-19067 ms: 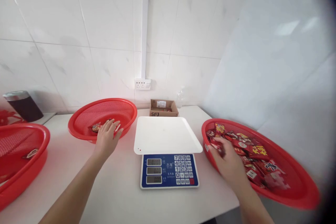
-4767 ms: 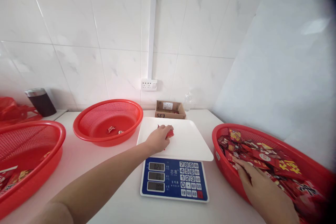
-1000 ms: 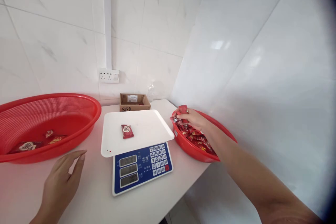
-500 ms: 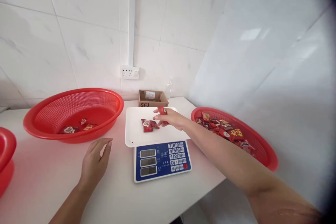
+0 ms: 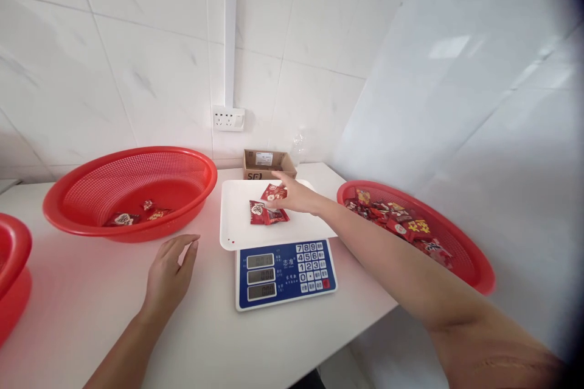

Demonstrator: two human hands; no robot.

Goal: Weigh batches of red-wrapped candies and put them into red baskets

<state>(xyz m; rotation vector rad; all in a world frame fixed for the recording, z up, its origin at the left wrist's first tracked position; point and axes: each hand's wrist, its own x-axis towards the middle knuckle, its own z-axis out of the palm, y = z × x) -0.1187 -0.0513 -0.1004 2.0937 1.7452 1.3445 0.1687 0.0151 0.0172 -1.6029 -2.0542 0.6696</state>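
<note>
While our right hand [image 5: 294, 196] spreads open over three red packets [image 5: 256, 213] on the white scale tray [image 5: 233, 232], mid-frame, our left hand [image 5: 171, 270] is loosely open and empty, lower left. We'd do best to let packets go low and keep fingers off the tray. The left packet's long axis runs up the frame; the lower packet [image 5: 279, 216] lies crosswise, its free end pointing right.
</note>
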